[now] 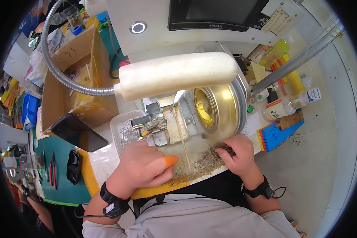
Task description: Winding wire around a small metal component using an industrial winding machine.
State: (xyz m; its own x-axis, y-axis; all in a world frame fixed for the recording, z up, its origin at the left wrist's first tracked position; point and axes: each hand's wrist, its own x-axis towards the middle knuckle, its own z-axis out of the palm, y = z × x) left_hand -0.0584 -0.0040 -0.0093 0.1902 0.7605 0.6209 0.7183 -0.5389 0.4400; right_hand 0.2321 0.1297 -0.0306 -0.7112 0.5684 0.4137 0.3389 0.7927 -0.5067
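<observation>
My left hand is curled closed over the near part of the work surface, with an orange cover on one finger. Whatever its fingers hold, if anything, is hidden. On the other side, my right hand pinches a small dark piece that I cannot identify, just above dark shavings. Between the hands, a thin wooden stick slants away from me. Beyond my right hand sits a round, gold-toned machine wheel. A metal clamp fixture stands beyond my left hand.
A white lamp head on a flexible metal neck hangs over the fixture. Small metal parts lie in a clear tray. At left are a phone, a cardboard box and red-handled pliers; at right, a blue notebook and bottles.
</observation>
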